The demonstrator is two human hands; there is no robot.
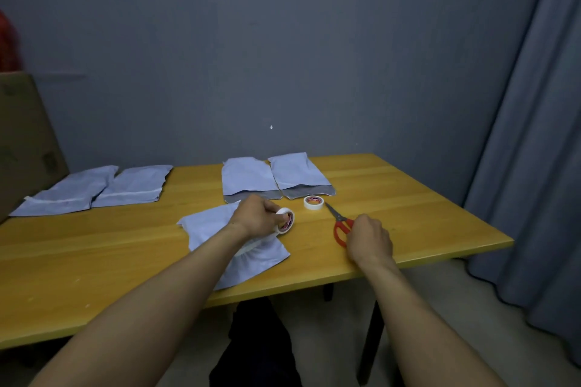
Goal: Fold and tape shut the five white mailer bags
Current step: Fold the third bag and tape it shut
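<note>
The table [393, 198] is smooth wood with a soft sheen. At its 12 o'clock the mailer bags [245, 177] are thin, crinkled white plastic film (grey inside the flaps). The tape roll [286, 219] looks matt and papery. At 3 o'clock the scissors [340, 225] have red plastic handles and dull metal blades.

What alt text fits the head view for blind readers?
A person's left hand grips a tape roll by a white mailer bag on a yellow table, while the right hand is at the red scissors. Four more bags and a second roll lie behind.
</note>
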